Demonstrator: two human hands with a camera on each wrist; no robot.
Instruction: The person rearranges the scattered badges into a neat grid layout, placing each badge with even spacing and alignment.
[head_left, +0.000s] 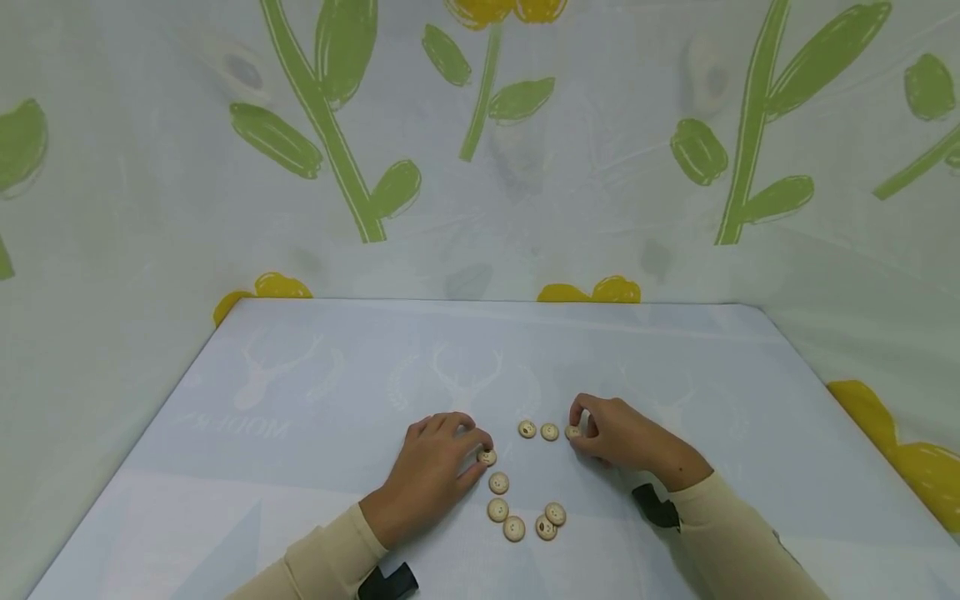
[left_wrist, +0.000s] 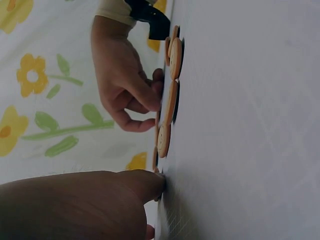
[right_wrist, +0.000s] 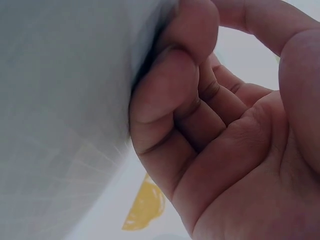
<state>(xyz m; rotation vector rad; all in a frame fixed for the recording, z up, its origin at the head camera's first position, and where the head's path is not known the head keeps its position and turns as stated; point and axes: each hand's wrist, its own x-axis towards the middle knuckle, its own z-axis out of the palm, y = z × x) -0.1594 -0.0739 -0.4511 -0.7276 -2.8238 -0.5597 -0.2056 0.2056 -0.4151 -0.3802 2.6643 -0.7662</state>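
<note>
Several round, pale wooden buttons lie on the table, partly as a curved line. My left hand (head_left: 433, 469) has its thumb and index finger at opposite edges of one wooden button (head_left: 487, 457), pinching it low at the table. On the other side, my right hand (head_left: 621, 432) pinches another button (head_left: 573, 432) between thumb and index finger, at the right end of a short row. Its remaining fingers (right_wrist: 165, 85) curl in against the tabletop in the right wrist view, where the button is hidden. From the left wrist, more buttons (left_wrist: 164, 140) show edge-on between the two hands.
Two buttons (head_left: 527, 429) (head_left: 549, 432) sit left of my right hand. Below my left hand a button (head_left: 498, 482) continues the curve, and two overlapping buttons (head_left: 551, 520) lie at lower right. The pale table (head_left: 300, 367) ends at a flowered cloth (head_left: 585, 208).
</note>
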